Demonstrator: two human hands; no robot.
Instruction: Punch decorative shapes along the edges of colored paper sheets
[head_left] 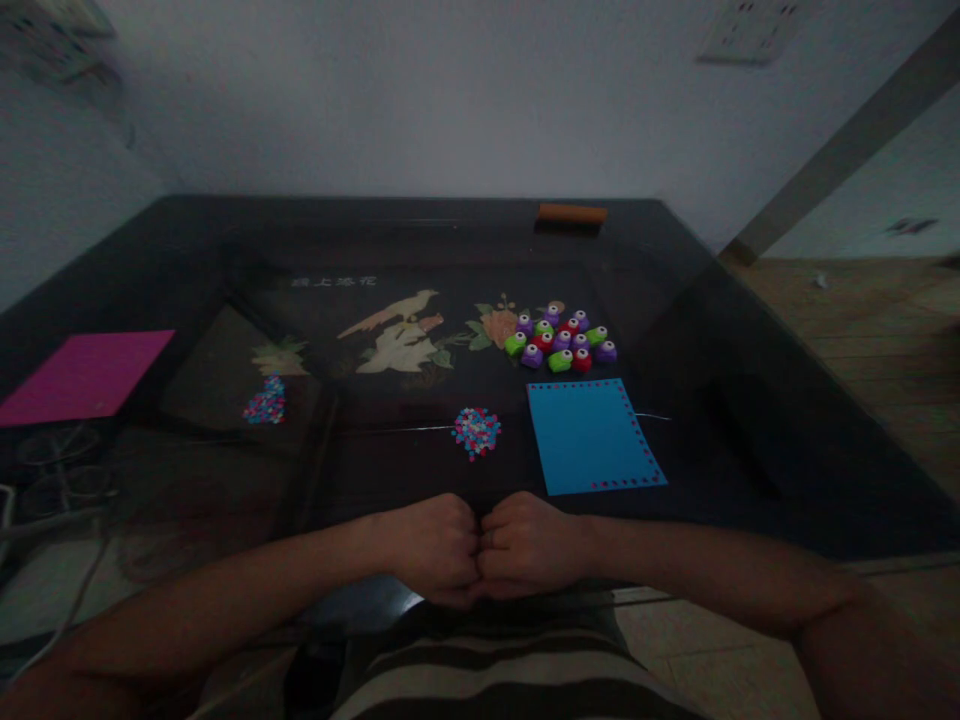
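My left hand [435, 550] and my right hand [531, 545] are closed into fists at the table's near edge, knuckles pressed together. No object shows in either one. Just beyond them lies a small heap of pink, white and blue paper cut-outs [476, 431]. To its right is a blue sheet of paper [585, 437], with small dark pink pieces in a row along its top, right side and part of its bottom edge. Behind the sheet stand several purple, green and red craft punches [562, 341], clustered together.
A second heap of cut-outs [267, 401] lies on the left, near a pink sheet [94, 375]. The dark glossy table [420, 235] carries a bird-and-flower picture [401, 340]. An orange-brown cylinder [571, 214] rests at the far edge, before a white wall [390, 100].
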